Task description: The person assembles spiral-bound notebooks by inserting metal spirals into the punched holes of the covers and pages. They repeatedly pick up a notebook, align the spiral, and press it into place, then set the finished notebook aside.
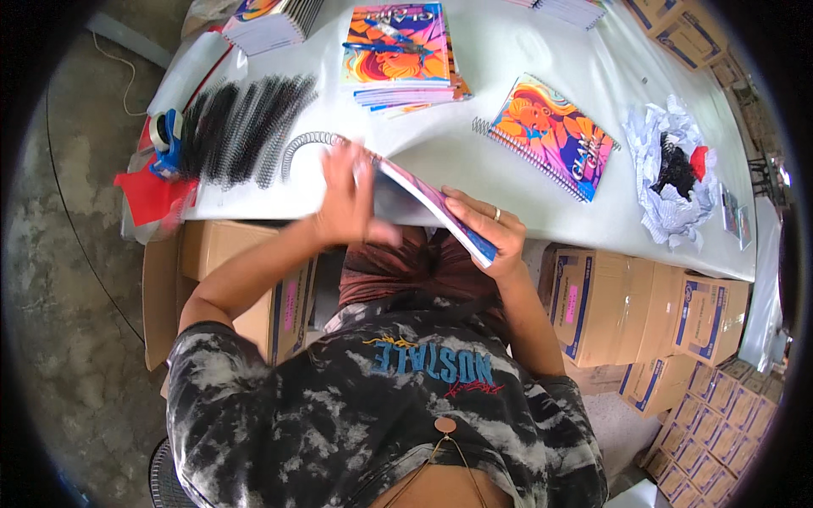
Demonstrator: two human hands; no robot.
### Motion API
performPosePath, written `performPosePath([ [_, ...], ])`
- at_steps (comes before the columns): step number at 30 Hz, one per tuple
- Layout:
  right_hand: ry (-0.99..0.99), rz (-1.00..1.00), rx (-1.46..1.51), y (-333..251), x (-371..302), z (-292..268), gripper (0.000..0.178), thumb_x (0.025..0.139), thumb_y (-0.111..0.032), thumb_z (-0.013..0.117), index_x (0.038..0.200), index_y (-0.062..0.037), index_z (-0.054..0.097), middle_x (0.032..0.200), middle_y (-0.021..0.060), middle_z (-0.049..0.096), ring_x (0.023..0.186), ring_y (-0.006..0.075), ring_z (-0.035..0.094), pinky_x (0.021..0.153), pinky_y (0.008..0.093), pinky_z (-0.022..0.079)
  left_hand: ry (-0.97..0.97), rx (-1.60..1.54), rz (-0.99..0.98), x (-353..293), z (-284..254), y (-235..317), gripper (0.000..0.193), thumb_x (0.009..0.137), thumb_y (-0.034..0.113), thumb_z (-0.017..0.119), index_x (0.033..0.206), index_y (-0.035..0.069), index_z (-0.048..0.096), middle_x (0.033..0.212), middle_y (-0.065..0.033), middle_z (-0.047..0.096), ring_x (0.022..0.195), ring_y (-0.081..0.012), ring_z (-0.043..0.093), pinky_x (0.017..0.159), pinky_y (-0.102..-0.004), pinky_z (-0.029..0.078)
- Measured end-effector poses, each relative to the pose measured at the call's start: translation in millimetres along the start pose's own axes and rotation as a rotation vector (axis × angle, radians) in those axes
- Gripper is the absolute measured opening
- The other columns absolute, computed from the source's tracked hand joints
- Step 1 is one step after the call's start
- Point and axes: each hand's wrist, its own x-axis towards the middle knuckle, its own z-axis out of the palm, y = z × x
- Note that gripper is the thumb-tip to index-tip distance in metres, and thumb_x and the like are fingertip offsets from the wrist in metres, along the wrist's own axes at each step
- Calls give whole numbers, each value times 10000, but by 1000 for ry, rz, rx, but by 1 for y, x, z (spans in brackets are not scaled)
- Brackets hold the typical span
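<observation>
A notebook point(436, 203), seen nearly edge-on, is held at a slant over the table's near edge. My right hand point(493, 227), with a ring on one finger, grips its lower right end between thumb and fingers. At the upper left end, my left hand point(345, 193) is slightly blurred, its fingers stretched out and thumb apart. A dark spiral binding coil point(306, 146) curves out past those fingertips; whether they touch it cannot be made out. Farther right lies another colourful notebook point(555, 135), a coil along its edge with loose ends sticking out.
Many black coils point(246, 127) lie left, beside a blue tape dispenser point(167, 142). Pliers point(385, 46) rest on a notebook stack point(398, 72); another stack point(271, 25) stands left. Crumpled paper point(669, 173) holds black scraps. Cardboard boxes point(614, 300) stand under the table point(576, 224).
</observation>
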Motion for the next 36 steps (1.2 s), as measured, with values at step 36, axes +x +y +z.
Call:
performPosePath([
  [36, 73, 95, 23, -7, 3, 13, 364, 716, 31, 625, 1077, -10, 615, 1061, 187, 621, 952, 293, 631, 792, 334, 513, -209, -332, -201, 2, 25, 15, 969, 687, 775, 437, 1276, 6, 398, 1194, -232, 444, 1120, -457, 390, 976, -619, 204],
])
